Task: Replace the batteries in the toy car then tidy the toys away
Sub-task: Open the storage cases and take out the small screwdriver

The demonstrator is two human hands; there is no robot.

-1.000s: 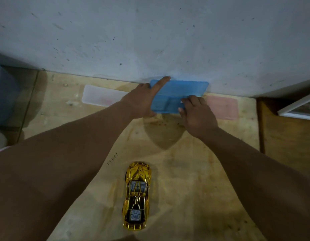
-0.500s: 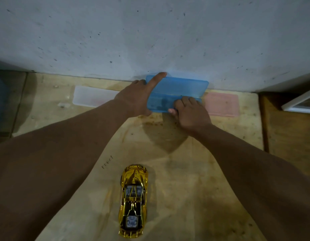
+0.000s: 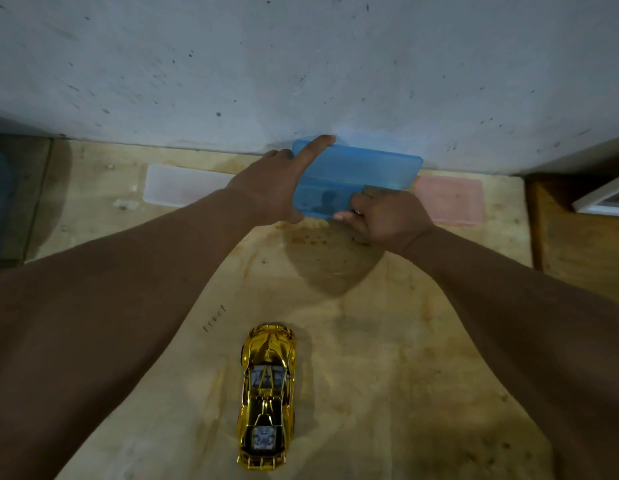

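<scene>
A translucent blue plastic case [image 3: 370, 168] lies against the wall at the far edge of the wooden table [image 3: 405, 341], its lid tipped up towards the wall. My left hand [image 3: 266, 192] grips the case's left end, with the index finger stretched along the lid's top edge. My right hand [image 3: 384, 216] has its fingers curled over the front right rim of the case's lower half and pinches it. What lies inside the case is hidden. The gold toy car [image 3: 268, 396] stands on its wheels near me, nose pointing to the wall, apart from both hands.
A clear white case [image 3: 183, 185] lies left of the blue one and a pink case [image 3: 450, 199] lies right of it, both flat by the grey wall [image 3: 301, 64]. A white-framed object [image 3: 606, 199] sits on a lower wooden surface at the right.
My right hand has slid from the middle of the blue case to its front right rim and curled its fingers there. My left hand keeps its hold.
</scene>
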